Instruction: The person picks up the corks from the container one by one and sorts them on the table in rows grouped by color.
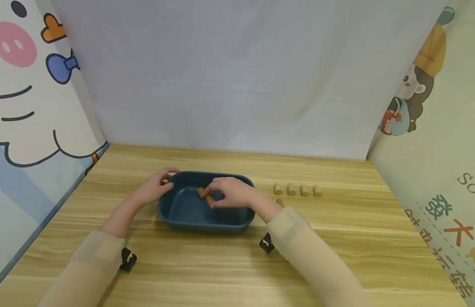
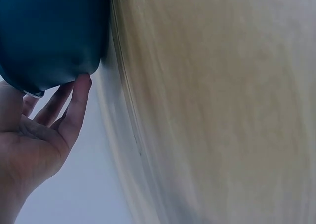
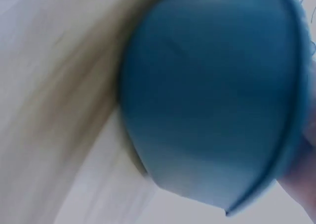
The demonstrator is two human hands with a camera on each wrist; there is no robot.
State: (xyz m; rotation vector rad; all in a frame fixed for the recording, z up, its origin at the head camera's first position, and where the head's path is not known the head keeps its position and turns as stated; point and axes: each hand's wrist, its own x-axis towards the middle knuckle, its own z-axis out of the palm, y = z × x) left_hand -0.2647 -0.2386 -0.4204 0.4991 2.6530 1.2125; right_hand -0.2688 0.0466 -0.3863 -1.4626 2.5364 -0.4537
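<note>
A deep blue oblong dish [image 1: 207, 229] stands on the wooden table. My left hand [image 1: 154, 187] holds its left end, thumb at the rim; in the left wrist view, the fingers [image 2: 74, 110] of that hand press the outer wall of the dish [image 2: 54, 36]. Reaching over the right side, my right hand [image 1: 233, 194] is down inside the dish, pinching a small brown cork [image 1: 209, 199] between thumb and fingers. Another cork [image 1: 201, 192] lies just left of the fingertips. In the blurred right wrist view, the dish wall [image 3: 207, 95] hides most of the right hand [image 3: 302, 179].
Several pale corks [image 1: 291, 189] stand in a row on the table [image 1: 207, 273], right of the dish. One more cork [image 1: 279, 202] shows beside the right wrist. A white curtain [image 1: 230, 85] hangs along the table's back edge, with printed sheets on both sides.
</note>
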